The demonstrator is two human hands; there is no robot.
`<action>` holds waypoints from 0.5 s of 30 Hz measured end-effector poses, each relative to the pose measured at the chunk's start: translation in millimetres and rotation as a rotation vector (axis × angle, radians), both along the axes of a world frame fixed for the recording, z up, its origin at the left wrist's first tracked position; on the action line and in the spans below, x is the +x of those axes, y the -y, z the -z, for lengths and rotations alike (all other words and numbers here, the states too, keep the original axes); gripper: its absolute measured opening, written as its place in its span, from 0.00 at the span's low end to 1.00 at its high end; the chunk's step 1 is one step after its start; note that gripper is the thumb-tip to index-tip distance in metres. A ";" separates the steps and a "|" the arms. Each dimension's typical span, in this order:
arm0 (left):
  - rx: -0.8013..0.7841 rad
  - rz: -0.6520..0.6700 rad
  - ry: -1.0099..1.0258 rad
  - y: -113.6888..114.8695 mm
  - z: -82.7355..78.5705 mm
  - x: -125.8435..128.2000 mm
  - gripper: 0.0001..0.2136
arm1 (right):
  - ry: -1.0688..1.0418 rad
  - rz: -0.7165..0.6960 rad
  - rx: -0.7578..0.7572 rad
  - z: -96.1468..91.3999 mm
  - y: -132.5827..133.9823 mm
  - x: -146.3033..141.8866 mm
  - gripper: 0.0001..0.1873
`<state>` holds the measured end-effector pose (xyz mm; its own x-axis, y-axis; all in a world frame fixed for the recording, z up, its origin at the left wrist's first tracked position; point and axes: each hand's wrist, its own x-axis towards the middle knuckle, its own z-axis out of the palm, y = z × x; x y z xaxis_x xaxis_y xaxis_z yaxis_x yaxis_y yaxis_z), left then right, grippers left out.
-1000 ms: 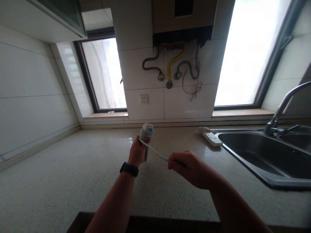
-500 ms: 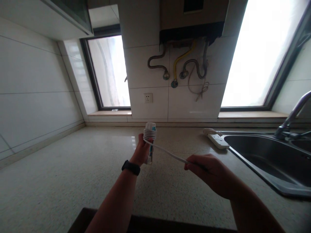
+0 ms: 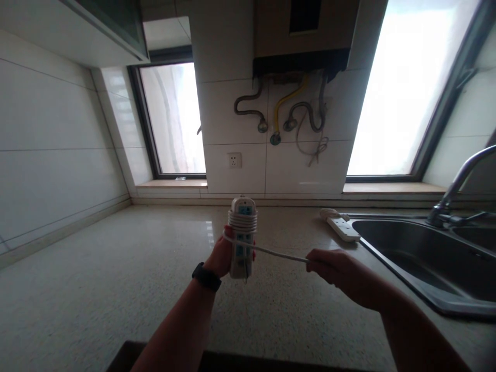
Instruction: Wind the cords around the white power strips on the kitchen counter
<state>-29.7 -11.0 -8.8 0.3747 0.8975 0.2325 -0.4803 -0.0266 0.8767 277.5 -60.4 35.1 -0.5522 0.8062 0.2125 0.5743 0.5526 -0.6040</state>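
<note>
A white power strip [image 3: 234,266] with blue sockets is held upright above the counter in my left hand [image 3: 221,253], whose fingers wrap round its back and show at its right edge. Several turns of its white cord [image 3: 279,254] circle the strip's upper part. From the strip the cord runs taut to the right, where my right hand [image 3: 333,266] grips it in closed fingers. What lies inside the right fist is hidden. A dark band [image 3: 206,277] sits on my left wrist.
A second white power strip [image 3: 344,228], its cord bundled at one end, lies beside the steel sink [image 3: 411,258]. A chrome faucet [image 3: 445,204] rises at the right. The speckled counter [image 3: 96,289] reaches back to a tiled wall with a socket [image 3: 234,160] and pipes under a heater [image 3: 306,36].
The held power strip has turned so its socket face now shows toward me. My right hand has shifted slightly right, keeping the cord stretched. The view has moved slightly.
</note>
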 end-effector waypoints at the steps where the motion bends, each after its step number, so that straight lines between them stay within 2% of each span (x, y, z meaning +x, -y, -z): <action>1: -0.025 0.104 -0.011 2.1 0.9 1.5 0.42 | -0.013 0.002 -0.045 2.0 -5.2 4.2 0.17; 4: -0.092 0.387 -0.053 8.2 4.4 10.5 0.46 | -0.030 0.002 -0.149 7.8 -19.9 10.6 0.17; 6: -0.109 0.493 -0.060 11.9 6.7 18.6 0.46 | -0.026 -0.025 -0.174 10.6 -29.0 10.2 0.17; 10: -0.077 0.654 -0.073 17.5 10.0 31.2 0.47 | -0.024 -0.131 -0.187 11.8 -45.8 2.7 0.14; 15: -0.012 0.718 -0.187 25.0 11.3 34.4 0.45 | 0.017 -0.240 -0.168 5.8 -66.1 -13.9 0.10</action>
